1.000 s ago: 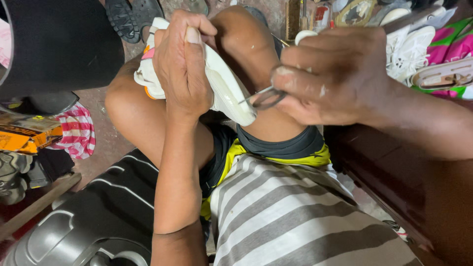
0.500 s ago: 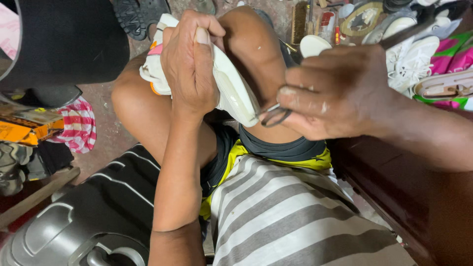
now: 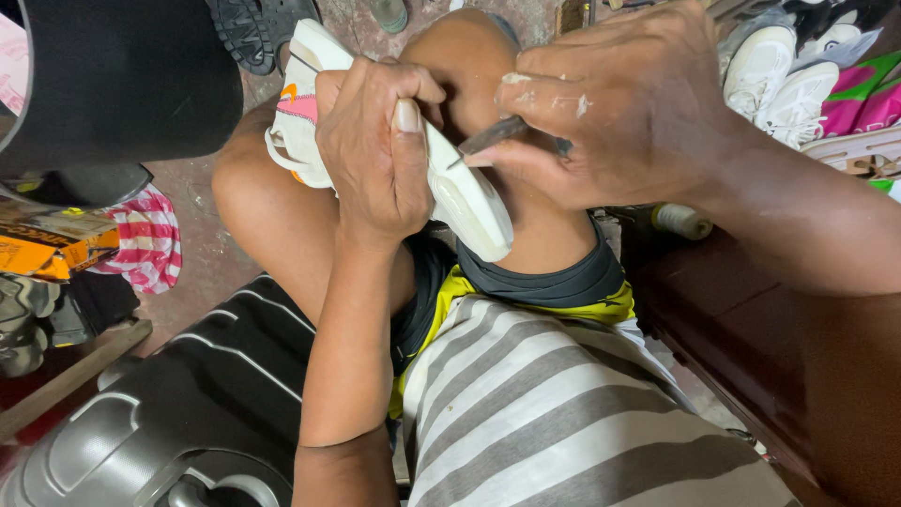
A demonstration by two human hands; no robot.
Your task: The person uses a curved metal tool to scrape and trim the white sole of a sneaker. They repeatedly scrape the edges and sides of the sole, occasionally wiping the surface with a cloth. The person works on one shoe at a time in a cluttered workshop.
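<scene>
My left hand [image 3: 375, 150] grips a white shoe [image 3: 469, 202] with pink and orange trim, holding it sole-side up between my bare knees. The thumb lies flat along the pale sole. My right hand [image 3: 629, 108] pinches a thin dark metal tool [image 3: 493, 136] and its tip rests against the edge of the sole beside my left thumb. Whitish smears cover the knuckles of my right hand. Most of the shoe's upper is hidden behind my left hand.
A black cylindrical object [image 3: 113, 80] fills the upper left. A dark ridged suitcase [image 3: 160, 413] lies at lower left. White sneakers [image 3: 779, 75] and a pink bag [image 3: 859, 94] sit upper right. A dark wooden surface [image 3: 788, 347] runs along the right, with a spool [image 3: 680, 221] near it.
My right hand has risen from below the shoe's heel to the sole's upper edge, the tool now pointing at the sole. The view has closed in; my left hand keeps its grip.
</scene>
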